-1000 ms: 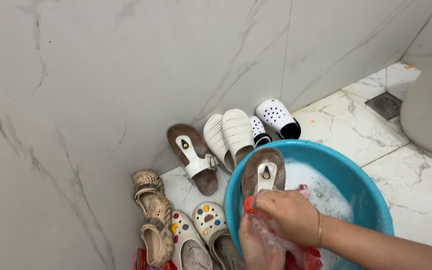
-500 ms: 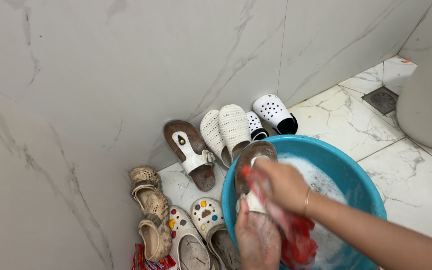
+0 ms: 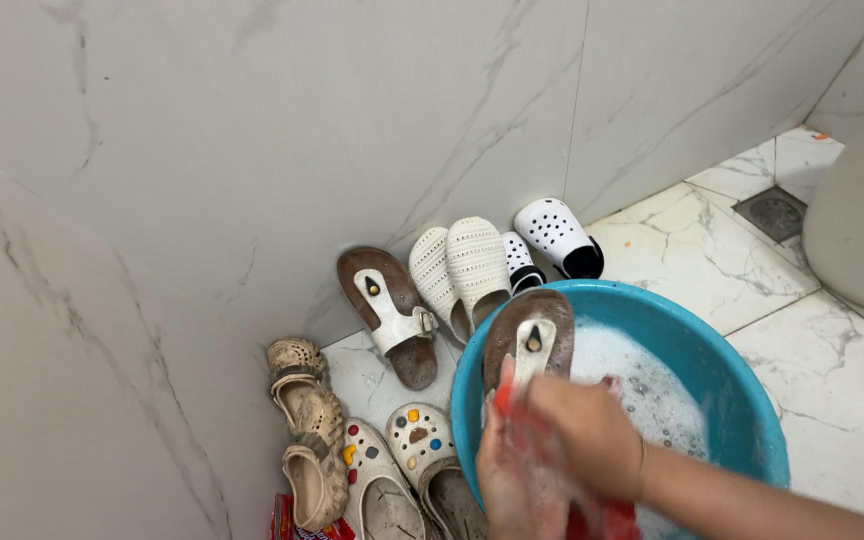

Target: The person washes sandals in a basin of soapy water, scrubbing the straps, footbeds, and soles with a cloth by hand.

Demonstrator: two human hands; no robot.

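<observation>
The left hand (image 3: 512, 480) is clamped under the brown flat sandal with a white strap (image 3: 527, 340), propping it tilted on the rim of the round blue plastic basin (image 3: 752, 420), so foam runs back in; the right hand (image 3: 582, 430) is closed on a red wet cloth (image 3: 602, 520), pressing it on the sole. At 9 o'clock beige dirty clogs (image 3: 302, 420) crowd the wall; open marble floor (image 3: 702, 250) lies at 1 o'clock.
</observation>
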